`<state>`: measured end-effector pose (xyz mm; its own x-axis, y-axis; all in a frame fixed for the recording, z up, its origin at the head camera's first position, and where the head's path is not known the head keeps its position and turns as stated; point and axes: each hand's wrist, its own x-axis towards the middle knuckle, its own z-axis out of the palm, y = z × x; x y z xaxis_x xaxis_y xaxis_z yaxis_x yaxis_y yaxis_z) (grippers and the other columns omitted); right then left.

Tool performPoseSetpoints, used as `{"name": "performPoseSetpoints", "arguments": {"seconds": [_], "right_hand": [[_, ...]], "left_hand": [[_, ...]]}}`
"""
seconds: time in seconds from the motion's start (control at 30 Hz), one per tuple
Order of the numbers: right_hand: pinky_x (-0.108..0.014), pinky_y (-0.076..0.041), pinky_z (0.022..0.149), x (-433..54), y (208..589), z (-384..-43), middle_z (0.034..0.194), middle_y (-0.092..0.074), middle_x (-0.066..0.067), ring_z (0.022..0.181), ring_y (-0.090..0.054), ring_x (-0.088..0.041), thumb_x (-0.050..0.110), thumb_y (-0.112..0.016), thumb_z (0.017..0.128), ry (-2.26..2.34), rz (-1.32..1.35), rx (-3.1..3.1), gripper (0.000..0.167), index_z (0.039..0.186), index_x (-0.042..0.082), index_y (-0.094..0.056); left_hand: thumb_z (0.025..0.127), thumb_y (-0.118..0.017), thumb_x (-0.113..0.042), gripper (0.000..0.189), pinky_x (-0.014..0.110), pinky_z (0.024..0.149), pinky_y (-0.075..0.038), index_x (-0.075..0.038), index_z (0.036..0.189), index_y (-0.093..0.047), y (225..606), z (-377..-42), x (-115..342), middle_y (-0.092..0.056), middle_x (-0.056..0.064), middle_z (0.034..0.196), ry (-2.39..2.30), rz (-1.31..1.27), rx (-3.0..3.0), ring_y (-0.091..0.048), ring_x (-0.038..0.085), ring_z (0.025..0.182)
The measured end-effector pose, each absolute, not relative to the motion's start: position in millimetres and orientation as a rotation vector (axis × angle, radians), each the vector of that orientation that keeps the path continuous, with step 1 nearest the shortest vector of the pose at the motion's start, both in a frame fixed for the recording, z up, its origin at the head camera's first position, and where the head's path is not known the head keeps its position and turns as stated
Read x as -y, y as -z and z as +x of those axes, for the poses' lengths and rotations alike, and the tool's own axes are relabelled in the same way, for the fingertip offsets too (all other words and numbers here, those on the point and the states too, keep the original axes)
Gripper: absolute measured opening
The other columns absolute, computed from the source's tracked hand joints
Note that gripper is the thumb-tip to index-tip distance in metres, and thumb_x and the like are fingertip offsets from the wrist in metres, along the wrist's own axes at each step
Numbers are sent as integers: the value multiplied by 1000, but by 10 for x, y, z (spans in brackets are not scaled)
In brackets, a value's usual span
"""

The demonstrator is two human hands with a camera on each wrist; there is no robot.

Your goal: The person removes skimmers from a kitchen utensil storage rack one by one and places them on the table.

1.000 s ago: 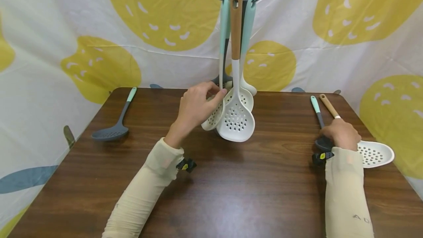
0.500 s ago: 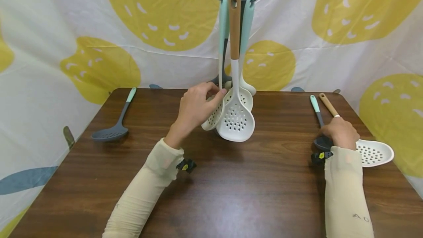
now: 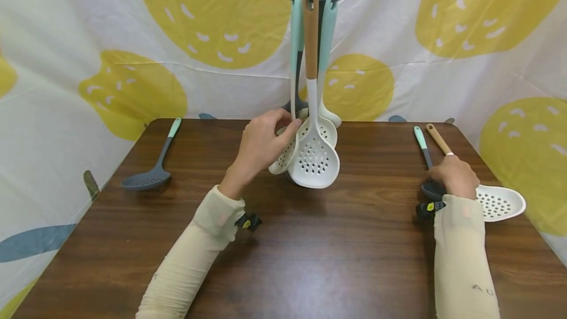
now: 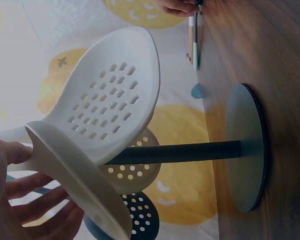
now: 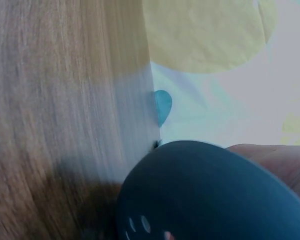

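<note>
Left grip (image 3: pixel 263 139): pinching skimmer (image 4: pixel 82 175) | right grip (image 3: pixel 456 177): unclear | left wrist: round base (image 4: pixel 247 170) (head: barely)

Table (image 3: pixel 336 250) is brown and wood-grained. A grey skimmer (image 3: pixel 150 179) lies near its left edge; the stand (image 4: pixel 190 152) rests at rear centre on its round base (image 4: pixel 250 160). White skimmer (image 3: pixel 498 203) at right (dark spoon (image 3: pixel 432 189) beside it; contact unclear).

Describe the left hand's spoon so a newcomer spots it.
On the wooden table stands a utensil rack. At its left is a cream slotted spoon. Its mint handle and the left hand pinching its stem set it apart from the brown-handled slotted spoon alongside.
</note>
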<state>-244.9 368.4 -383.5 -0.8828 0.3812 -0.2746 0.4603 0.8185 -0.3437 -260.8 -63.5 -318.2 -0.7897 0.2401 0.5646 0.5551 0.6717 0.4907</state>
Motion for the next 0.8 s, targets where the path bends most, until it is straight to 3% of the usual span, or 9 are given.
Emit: {"name": "performPoseSetpoints", "arguments": {"seconds": [0.13, 0.27, 0.57, 0.67, 0.8], "right_hand": [[-50, -46, 72, -3692, 3833, -2456, 103, -58, -34, 92, -55, -42, 30, -63, 89, 617, 638, -2816, 50, 113, -14, -60], [-43, -43, 66, -3697, 3827, -2462, 85, -58, -22, 82, -55, -36, 29, -57, 91, 634, 635, -2813, 37, 96, -7, -62], [-40, -40, 60, -3655, 3710, -2443, 82, -57, -19, 74, -54, -34, 29, -47, 96, 658, 481, -2930, 34, 89, 0, -62], [-43, -42, 61, -3605, 3633, -2442, 91, -60, -23, 78, -55, -36, 30, -47, 98, 665, 394, -3005, 37, 99, -2, -65], [-55, -48, 74, -3480, 3514, -2454, 120, -65, -31, 100, -61, -46, 29, -47, 100, 732, 222, -3164, 44, 127, -2, -63]], "left_hand": [[101, -63, -34, 24, 40, 75, -53, -12, 101, -72, 3180, -2613, 625, -75, 3, 97, 963, -655, 2394, -67, 20, 84], [100, -64, -32, 21, 39, 78, -54, -12, 103, -72, 3184, -2618, 617, -77, 3, 100, 993, -655, 2385, -69, 19, 86], [102, -62, -33, 24, 42, 74, -52, -12, 104, -73, 3175, -2617, 649, -79, 3, 100, 971, -666, 2385, -68, 20, 81], [103, -61, -32, 24, 44, 73, -51, -11, 105, -73, 3165, -2625, 673, -79, 4, 100, 956, -682, 2386, -66, 21, 79], [104, -62, -31, 24, 44, 75, -51, -11, 107, -73, 3149, -2626, 700, -78, 5, 102, 981, -711, 2401, -65, 21, 80]]}}
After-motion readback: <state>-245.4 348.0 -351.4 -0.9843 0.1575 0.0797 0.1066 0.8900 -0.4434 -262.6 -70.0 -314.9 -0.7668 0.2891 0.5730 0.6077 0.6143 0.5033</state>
